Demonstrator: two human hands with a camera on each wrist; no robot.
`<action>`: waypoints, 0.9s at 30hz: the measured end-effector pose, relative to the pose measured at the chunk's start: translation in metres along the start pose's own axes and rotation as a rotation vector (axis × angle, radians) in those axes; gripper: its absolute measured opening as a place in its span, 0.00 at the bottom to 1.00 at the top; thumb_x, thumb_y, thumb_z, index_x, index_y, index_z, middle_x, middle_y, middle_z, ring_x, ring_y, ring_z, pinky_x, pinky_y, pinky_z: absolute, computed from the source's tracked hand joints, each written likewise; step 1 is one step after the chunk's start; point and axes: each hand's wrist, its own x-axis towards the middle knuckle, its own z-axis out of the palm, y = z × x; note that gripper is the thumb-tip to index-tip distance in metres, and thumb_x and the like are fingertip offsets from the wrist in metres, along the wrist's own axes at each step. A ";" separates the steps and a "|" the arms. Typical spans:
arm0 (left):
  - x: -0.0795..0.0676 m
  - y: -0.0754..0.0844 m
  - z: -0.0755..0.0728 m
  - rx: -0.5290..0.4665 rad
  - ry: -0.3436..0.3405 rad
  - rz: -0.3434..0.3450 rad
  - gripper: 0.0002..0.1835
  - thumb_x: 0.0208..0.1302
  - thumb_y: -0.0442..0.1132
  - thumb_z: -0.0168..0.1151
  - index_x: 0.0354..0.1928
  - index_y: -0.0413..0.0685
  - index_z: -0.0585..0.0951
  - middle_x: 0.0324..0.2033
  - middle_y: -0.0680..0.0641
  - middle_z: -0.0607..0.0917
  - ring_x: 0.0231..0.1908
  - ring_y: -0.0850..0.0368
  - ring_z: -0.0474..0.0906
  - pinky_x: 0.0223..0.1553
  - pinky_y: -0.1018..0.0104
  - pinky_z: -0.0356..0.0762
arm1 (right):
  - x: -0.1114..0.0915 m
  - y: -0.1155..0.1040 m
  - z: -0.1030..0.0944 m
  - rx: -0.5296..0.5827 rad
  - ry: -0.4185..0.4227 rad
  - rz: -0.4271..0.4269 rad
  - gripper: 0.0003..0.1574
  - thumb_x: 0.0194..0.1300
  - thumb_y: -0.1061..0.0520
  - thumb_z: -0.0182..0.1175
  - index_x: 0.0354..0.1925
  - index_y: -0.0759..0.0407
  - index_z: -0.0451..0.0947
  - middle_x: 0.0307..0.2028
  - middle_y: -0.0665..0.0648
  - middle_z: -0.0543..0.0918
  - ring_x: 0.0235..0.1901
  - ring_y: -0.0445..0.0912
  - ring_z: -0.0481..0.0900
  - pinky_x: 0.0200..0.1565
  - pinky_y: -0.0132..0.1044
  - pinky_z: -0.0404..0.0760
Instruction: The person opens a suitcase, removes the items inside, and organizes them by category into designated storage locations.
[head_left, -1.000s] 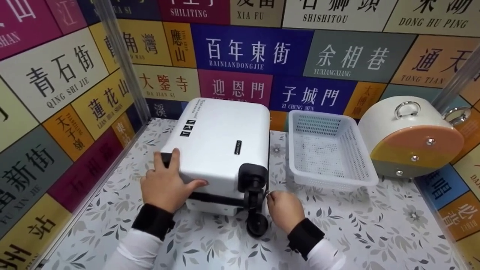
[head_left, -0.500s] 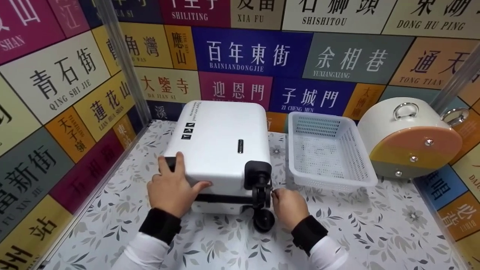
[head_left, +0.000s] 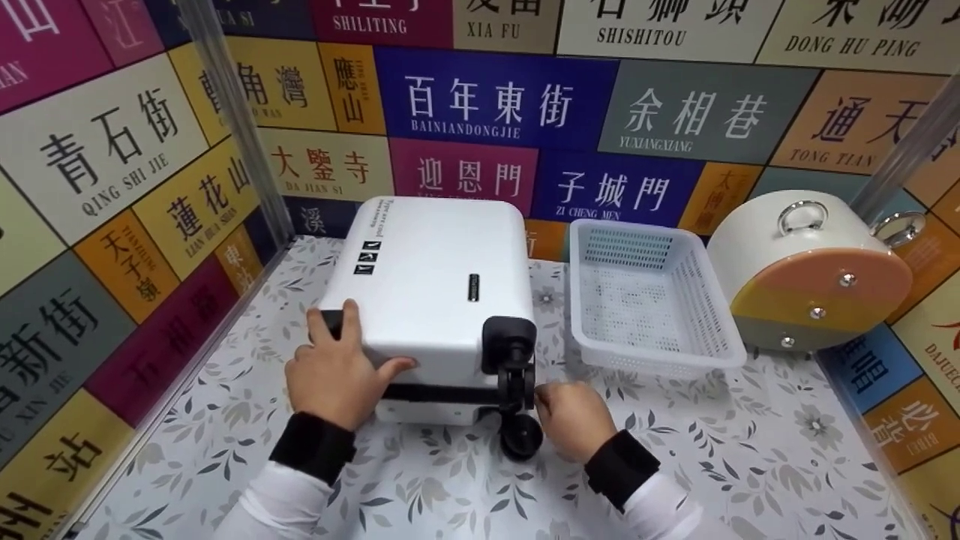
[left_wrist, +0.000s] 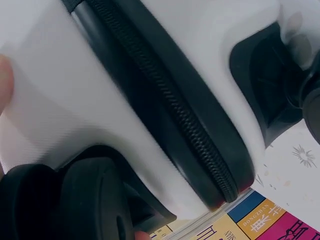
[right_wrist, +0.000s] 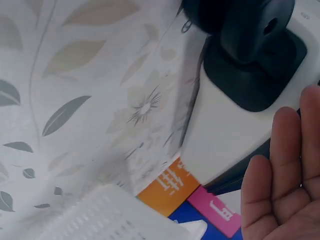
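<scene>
A small white hard-shell suitcase [head_left: 435, 262] lies flat with its wheeled end facing me. My left hand [head_left: 330, 375] presses its near left corner, two fingers spread over the black wheel mount and the thumb on the end face. In the left wrist view a black zipper [left_wrist: 175, 105] runs between the wheels, its teeth meshed. My right hand [head_left: 574, 420] is at the near right side, behind the front wheel [head_left: 520, 435]. Its thumb and forefinger pinch a zipper pull, mostly hidden. In the right wrist view the other fingers [right_wrist: 287, 155] are bent beside the shell.
A white perforated plastic basket [head_left: 731, 352] stands right of the suitcase. Beyond it is a round-topped cream box [head_left: 757, 225] with a striped front and metal ring handles. Walls covered in colourful street signs [head_left: 495, 97] enclose the floral-patterned tabletop [head_left: 735, 450] on the left, back and right.
The suitcase's near end has shifted slightly right and away, both hands moving along with it. The hands keep nearly the same places on it. The head view has tilted a little.
</scene>
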 end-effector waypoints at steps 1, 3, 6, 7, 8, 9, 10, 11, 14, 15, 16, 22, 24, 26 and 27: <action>0.000 0.000 0.000 0.001 0.002 -0.001 0.70 0.49 0.87 0.58 0.84 0.47 0.55 0.74 0.19 0.58 0.38 0.25 0.83 0.38 0.36 0.83 | 0.000 -0.002 0.000 0.015 -0.008 0.008 0.12 0.66 0.63 0.65 0.25 0.53 0.83 0.23 0.50 0.86 0.26 0.50 0.83 0.34 0.49 0.82; -0.001 0.001 -0.001 0.006 0.000 -0.006 0.70 0.50 0.86 0.59 0.84 0.47 0.55 0.73 0.18 0.58 0.38 0.25 0.83 0.38 0.36 0.83 | -0.001 -0.006 0.002 0.040 -0.017 0.024 0.13 0.63 0.64 0.65 0.23 0.53 0.82 0.21 0.50 0.84 0.24 0.47 0.81 0.32 0.47 0.81; -0.003 0.006 0.000 0.022 -0.004 -0.011 0.69 0.51 0.86 0.59 0.84 0.45 0.55 0.73 0.17 0.59 0.37 0.25 0.83 0.37 0.37 0.83 | -0.004 -0.014 0.008 0.065 0.012 -0.004 0.17 0.62 0.63 0.66 0.18 0.53 0.77 0.18 0.50 0.82 0.21 0.46 0.79 0.28 0.44 0.79; -0.004 0.008 0.000 0.028 -0.002 -0.009 0.69 0.52 0.86 0.58 0.83 0.44 0.55 0.73 0.17 0.59 0.37 0.25 0.83 0.36 0.37 0.84 | -0.005 -0.017 0.010 0.070 0.031 -0.027 0.18 0.63 0.62 0.67 0.17 0.53 0.76 0.18 0.51 0.82 0.20 0.46 0.78 0.27 0.44 0.78; -0.005 0.010 0.001 0.032 0.002 -0.006 0.69 0.52 0.86 0.58 0.83 0.44 0.55 0.72 0.16 0.59 0.36 0.26 0.83 0.35 0.38 0.84 | -0.006 -0.021 0.013 0.075 0.048 -0.049 0.20 0.64 0.61 0.67 0.17 0.53 0.75 0.17 0.51 0.81 0.19 0.46 0.78 0.25 0.43 0.77; -0.006 0.012 0.001 0.033 0.008 -0.001 0.68 0.53 0.85 0.58 0.83 0.43 0.56 0.71 0.16 0.60 0.34 0.27 0.83 0.34 0.38 0.84 | -0.007 -0.023 0.015 0.085 0.065 -0.068 0.21 0.66 0.60 0.67 0.17 0.53 0.75 0.17 0.52 0.81 0.19 0.46 0.77 0.25 0.42 0.77; -0.007 0.014 0.002 0.033 0.016 0.005 0.68 0.53 0.85 0.58 0.83 0.43 0.56 0.71 0.16 0.60 0.33 0.28 0.83 0.33 0.39 0.84 | -0.007 -0.026 0.018 0.090 0.083 -0.080 0.21 0.67 0.60 0.67 0.18 0.54 0.75 0.17 0.52 0.81 0.19 0.46 0.77 0.25 0.42 0.77; -0.008 0.016 0.002 0.033 0.025 0.011 0.67 0.54 0.84 0.59 0.82 0.42 0.56 0.70 0.16 0.61 0.32 0.28 0.83 0.32 0.39 0.83 | -0.007 -0.028 0.019 0.099 0.101 -0.085 0.19 0.68 0.60 0.67 0.19 0.53 0.77 0.18 0.52 0.81 0.19 0.45 0.77 0.25 0.42 0.77; -0.012 0.021 0.003 0.023 0.054 0.022 0.64 0.57 0.81 0.61 0.82 0.41 0.58 0.69 0.17 0.63 0.30 0.29 0.83 0.32 0.38 0.83 | -0.006 -0.031 0.023 0.127 0.123 -0.030 0.16 0.70 0.59 0.66 0.24 0.54 0.79 0.18 0.52 0.80 0.19 0.44 0.76 0.25 0.40 0.77; -0.014 0.022 0.003 0.024 0.064 0.024 0.62 0.59 0.79 0.62 0.81 0.41 0.59 0.69 0.17 0.63 0.30 0.28 0.83 0.32 0.38 0.83 | -0.006 -0.030 0.024 0.132 0.128 -0.008 0.15 0.71 0.59 0.66 0.25 0.54 0.80 0.18 0.53 0.81 0.19 0.44 0.77 0.25 0.41 0.78; -0.016 0.024 0.002 0.028 0.071 0.027 0.61 0.60 0.77 0.64 0.81 0.40 0.59 0.69 0.16 0.63 0.30 0.28 0.83 0.31 0.38 0.84 | -0.005 -0.029 0.025 0.134 0.132 0.013 0.14 0.71 0.58 0.65 0.26 0.55 0.81 0.18 0.53 0.82 0.19 0.45 0.77 0.25 0.42 0.78; -0.040 0.043 0.002 0.065 0.108 0.109 0.51 0.65 0.56 0.72 0.78 0.31 0.62 0.70 0.15 0.63 0.31 0.30 0.83 0.31 0.42 0.85 | 0.008 -0.016 0.023 0.115 0.177 0.105 0.14 0.72 0.59 0.62 0.28 0.60 0.84 0.21 0.62 0.85 0.21 0.56 0.83 0.26 0.53 0.80; -0.051 0.049 0.000 0.063 0.097 0.163 0.50 0.64 0.55 0.73 0.77 0.30 0.64 0.72 0.17 0.64 0.34 0.30 0.84 0.31 0.43 0.86 | 0.013 -0.010 0.022 0.109 0.188 0.135 0.14 0.72 0.58 0.62 0.29 0.60 0.85 0.23 0.64 0.86 0.22 0.59 0.84 0.28 0.56 0.80; -0.057 0.052 -0.010 0.028 0.029 0.218 0.47 0.65 0.56 0.72 0.76 0.33 0.68 0.73 0.21 0.65 0.38 0.29 0.85 0.34 0.43 0.87 | 0.018 -0.004 0.021 0.112 0.195 0.161 0.14 0.73 0.58 0.61 0.30 0.60 0.85 0.25 0.66 0.88 0.24 0.61 0.86 0.30 0.58 0.81; -0.058 0.051 -0.018 -0.001 -0.017 0.240 0.44 0.67 0.57 0.70 0.76 0.36 0.69 0.74 0.24 0.67 0.43 0.29 0.86 0.38 0.42 0.87 | 0.019 -0.001 0.021 0.115 0.198 0.172 0.14 0.73 0.58 0.61 0.30 0.60 0.86 0.26 0.67 0.88 0.26 0.62 0.87 0.32 0.59 0.82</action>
